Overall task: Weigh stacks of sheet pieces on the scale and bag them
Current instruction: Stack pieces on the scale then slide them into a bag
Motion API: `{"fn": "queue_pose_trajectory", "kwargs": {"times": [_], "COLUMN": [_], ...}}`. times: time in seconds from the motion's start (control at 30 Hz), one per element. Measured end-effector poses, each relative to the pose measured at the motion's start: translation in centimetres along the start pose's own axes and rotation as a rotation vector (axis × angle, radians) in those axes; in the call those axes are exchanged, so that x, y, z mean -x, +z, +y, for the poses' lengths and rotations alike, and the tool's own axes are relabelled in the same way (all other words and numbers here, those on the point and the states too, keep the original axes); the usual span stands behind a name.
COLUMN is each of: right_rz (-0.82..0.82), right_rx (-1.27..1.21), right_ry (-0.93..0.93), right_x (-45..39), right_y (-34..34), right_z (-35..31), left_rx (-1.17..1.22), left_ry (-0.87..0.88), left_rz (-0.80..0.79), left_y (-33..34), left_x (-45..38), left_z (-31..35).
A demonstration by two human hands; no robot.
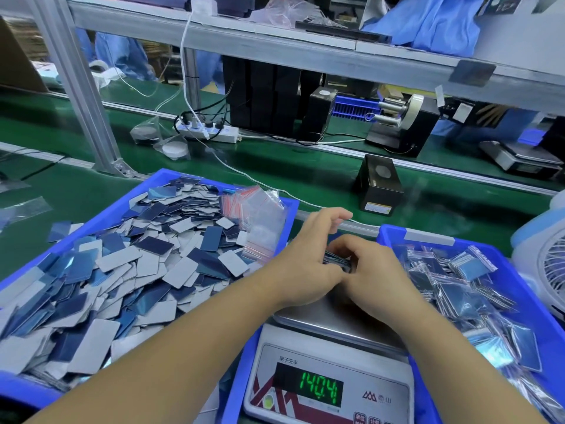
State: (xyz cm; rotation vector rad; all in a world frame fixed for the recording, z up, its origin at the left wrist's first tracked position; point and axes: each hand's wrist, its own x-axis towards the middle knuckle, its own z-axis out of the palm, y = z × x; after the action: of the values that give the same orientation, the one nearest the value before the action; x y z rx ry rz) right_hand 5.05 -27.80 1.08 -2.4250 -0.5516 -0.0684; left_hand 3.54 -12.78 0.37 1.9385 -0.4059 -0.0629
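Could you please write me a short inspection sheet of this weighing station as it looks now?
Surface: green bench.
Job's things: scale reads 140.4; stack of sheet pieces held above its pan; left bin with loose pieces and empty zip bags; right bin with bagged pieces.
Clutter: black box, tape dispenser.
Grippers: left hand and right hand both grip the stack.
Cables: white cable, power strip.
Surroundings: white fan, overhead shelf.
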Motion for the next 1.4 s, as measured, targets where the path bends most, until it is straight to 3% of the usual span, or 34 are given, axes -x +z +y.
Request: {"fn": "queue_pose_trajectory", "kwargs": {"times": [0.1, 0.2, 0.33, 0.43, 0.53, 0.63, 0.73, 1.23, 1.33, 1.4], "right_rz": [-0.039, -0.02, 0.053, 0.143, 0.064, 0.003, 0.001, 0.1, 0.122, 0.228], "right_rx": [0.032, 0.034, 0.04, 0.029, 0.096, 0.139, 0.124, 0.065, 0.031, -0.043], "right_ry": [-0.032, -0.056, -0.045, -0.02, 0.043, 0.044, 0.047, 0.116, 0.114, 0.088], "right_x": [0.1, 0.1, 0.0, -0.1, -0.1, -0.2, -0.2, -0.2, -0.3, -0.3], "right_y": [0.4, 0.6, 0.6, 0.2, 0.1, 0.0, -0.4, 0.4, 0.4, 0.3], "right_z": [-0.3, -0.3, -0.2, 0.0, 0.5, 0.8, 0.8, 0.9, 0.9, 0.7], "left_rx": [-0.067, 0.03, 0.115, -0.242, -0.611, -0.737, -0.783, -0.792, -0.673, -0.438], "left_ry": [0.014, 0.0, -0.019, -0.007, -0.084, -0.135, -0.15, -0.113, -0.123, -0.13], "left_rz": [-0.055, -0.065, 0.015, 0.068, -0.109, -0.269, -0.323, -0.297, -0.22, -0.058], "left_y": [0.5, 0.1, -0.5, -1.5, -1.8, -1.4, -1.7, -0.8, -0.7, -0.8], "left_x": [0.0, 0.0, -0.1, -0.3, 0.1, 0.4, 0.4, 0.7, 0.3, -0.1], "left_z": [0.2, 0.4, 0.6, 0.1, -0.3, -0.6, -0.5, -0.3, -0.4, 0.0]}}
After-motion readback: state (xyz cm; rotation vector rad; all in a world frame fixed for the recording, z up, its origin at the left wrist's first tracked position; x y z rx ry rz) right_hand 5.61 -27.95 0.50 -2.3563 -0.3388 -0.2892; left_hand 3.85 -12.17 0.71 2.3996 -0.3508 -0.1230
